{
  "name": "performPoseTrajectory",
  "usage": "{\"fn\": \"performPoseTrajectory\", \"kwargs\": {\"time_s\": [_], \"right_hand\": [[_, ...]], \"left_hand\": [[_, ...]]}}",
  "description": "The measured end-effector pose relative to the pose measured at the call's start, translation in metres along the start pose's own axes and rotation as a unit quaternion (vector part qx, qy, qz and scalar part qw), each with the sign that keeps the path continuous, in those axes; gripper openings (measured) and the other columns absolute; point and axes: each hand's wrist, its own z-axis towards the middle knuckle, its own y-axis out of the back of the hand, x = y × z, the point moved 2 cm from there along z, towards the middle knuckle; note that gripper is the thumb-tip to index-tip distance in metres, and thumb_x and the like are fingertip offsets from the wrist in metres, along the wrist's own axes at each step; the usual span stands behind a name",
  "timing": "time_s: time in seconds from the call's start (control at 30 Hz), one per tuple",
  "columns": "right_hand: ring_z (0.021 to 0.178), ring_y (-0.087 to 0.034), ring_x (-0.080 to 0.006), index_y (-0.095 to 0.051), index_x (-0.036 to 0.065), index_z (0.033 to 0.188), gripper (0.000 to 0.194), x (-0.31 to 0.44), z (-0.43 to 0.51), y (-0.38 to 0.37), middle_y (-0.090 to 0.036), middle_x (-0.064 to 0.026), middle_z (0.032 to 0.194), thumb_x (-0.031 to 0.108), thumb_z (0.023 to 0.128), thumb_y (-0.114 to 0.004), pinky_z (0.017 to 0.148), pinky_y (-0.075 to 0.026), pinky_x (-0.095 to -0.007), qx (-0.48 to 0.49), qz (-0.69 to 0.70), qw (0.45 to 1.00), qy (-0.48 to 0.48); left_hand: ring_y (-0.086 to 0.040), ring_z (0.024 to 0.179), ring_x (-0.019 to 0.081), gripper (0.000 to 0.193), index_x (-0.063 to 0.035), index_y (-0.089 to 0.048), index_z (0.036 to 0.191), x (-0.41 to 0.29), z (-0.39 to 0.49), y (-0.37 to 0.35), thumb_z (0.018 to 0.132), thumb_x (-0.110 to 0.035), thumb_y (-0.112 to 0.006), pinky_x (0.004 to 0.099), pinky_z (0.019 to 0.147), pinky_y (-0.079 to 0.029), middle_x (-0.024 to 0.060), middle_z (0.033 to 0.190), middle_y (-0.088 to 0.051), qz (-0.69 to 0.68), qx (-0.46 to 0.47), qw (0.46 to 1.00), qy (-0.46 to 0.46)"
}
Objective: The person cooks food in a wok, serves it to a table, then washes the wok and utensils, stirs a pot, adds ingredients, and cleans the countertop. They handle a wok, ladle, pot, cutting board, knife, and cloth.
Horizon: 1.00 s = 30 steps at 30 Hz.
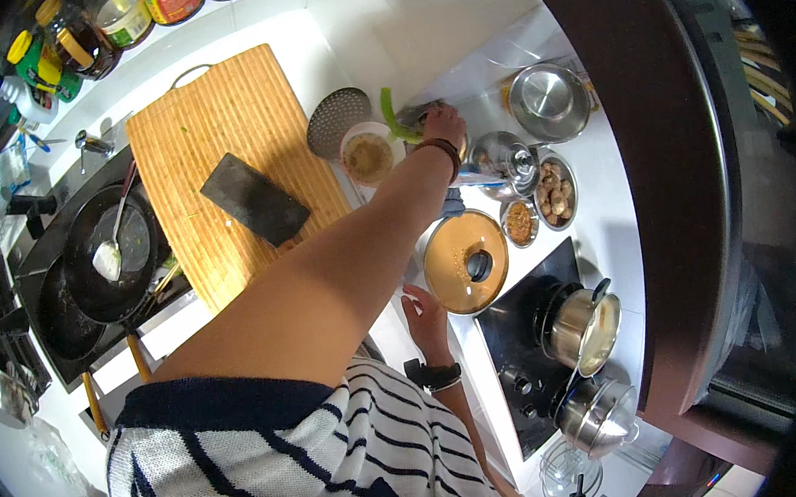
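Note:
My left hand reaches across to the back of the counter, at a dark, shiny thing beside a curved green vegetable piece. My fingers are partly turned away, so their grip is unclear. My right hand, with a black watch on the wrist, hangs by the counter edge near a lidded pan; its fingers are apart and nothing is in them. A cleaver lies on a wooden cutting board, its handle end partly behind my left forearm. A cup of cloudy liquid stands beside my forearm.
A perforated skimmer, a steel lidded pot, a bowl of brown pieces and a small bowl of chopped seasoning crowd the corner. Pots stand on the right cooktop. A wok with a spatula sits left.

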Motion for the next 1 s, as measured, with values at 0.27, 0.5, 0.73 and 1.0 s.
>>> {"fn": "performPoseTrajectory", "kwargs": {"time_s": [0.27, 0.5, 0.73, 1.0], "right_hand": [[0.101, -0.067, -0.0276, -0.066, 0.002, 0.116, 0.026, 0.019, 0.016, -0.016, -0.069, -0.0151, 0.111, 0.012, 0.092, -0.063, 0.082, -0.055, -0.0362, 0.011, -0.039, 0.998, 0.041], [0.089, -0.069, -0.0312, -0.066, 0.003, 0.107, 0.026, 0.05, 0.054, -0.045, -0.069, -0.0197, 0.095, 0.022, 0.09, -0.063, 0.075, -0.054, -0.0393, 0.078, -0.029, 0.995, 0.049], [0.089, -0.065, -0.0388, -0.056, 0.002, 0.102, 0.046, 0.091, 0.063, -0.102, -0.066, -0.019, 0.088, 0.043, 0.086, -0.068, 0.073, -0.052, -0.0468, 0.17, -0.157, 0.971, 0.067], [0.082, -0.068, -0.0392, -0.047, 0.002, 0.106, 0.064, 0.129, 0.066, -0.131, -0.068, -0.0186, 0.089, 0.051, 0.076, -0.075, 0.066, -0.054, -0.0482, 0.194, -0.391, 0.897, 0.066]], "left_hand": [[-0.039, 0.133, 0.0346, 0.031, -0.0046, -0.062, 0.114, -0.016, -0.059, 0.035, 0.087, -0.017, -0.053, 0.0532, 0.099, -0.04, 0.0173, 0.134, -0.051, -0.044, -0.204, 0.977, -0.049], [-0.063, 0.098, 0.0339, 0.029, -0.0002, -0.065, 0.096, 0.079, -0.25, 0.096, 0.08, -0.025, -0.069, 0.0429, 0.086, -0.05, 0.0168, 0.103, -0.064, -0.393, -0.135, 0.904, -0.101], [-0.066, 0.076, 0.0236, 0.024, 0.0007, -0.065, 0.1, 0.265, -0.441, 0.072, 0.087, -0.018, -0.071, 0.034, 0.071, -0.052, 0.0145, 0.085, -0.068, -0.371, -0.021, 0.879, 0.298], [-0.067, 0.078, 0.021, 0.029, 0.003, -0.065, 0.106, 0.265, -0.494, 0.053, 0.088, -0.02, -0.07, 0.033, 0.072, -0.052, 0.0129, 0.086, -0.069, -0.417, -0.032, 0.848, 0.327]]}}
